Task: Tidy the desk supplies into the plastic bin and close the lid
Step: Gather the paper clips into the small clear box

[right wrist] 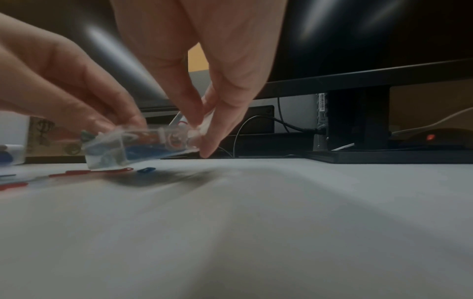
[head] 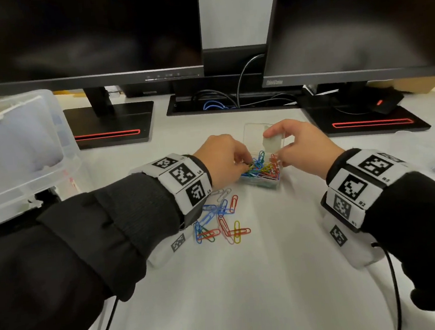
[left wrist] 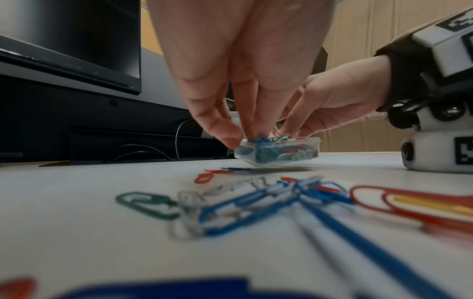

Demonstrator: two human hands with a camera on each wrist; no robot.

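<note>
My left hand (head: pixel 222 159) pinched paper clips (head: pixel 260 167) inside the clear box (head: pixel 261 179) | my right hand (head: pixel 302 145) gripped its raised lid (head: pixel 264 137) | loose clips (head: pixel 221 221) lay mid-desk (head: pixel 248 293).

Small clear clip box (head: pixel 261 180) full, lid up; coloured paperclips (head: pixel 221 222) loose nearby; plastic bin (head: pixel 21 155) far left.

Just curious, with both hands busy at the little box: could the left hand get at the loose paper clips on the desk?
Probably yes. The loose paper clips lie in the open right beside the left hand, uncovered, though it is busy with clips at the little box.
</note>
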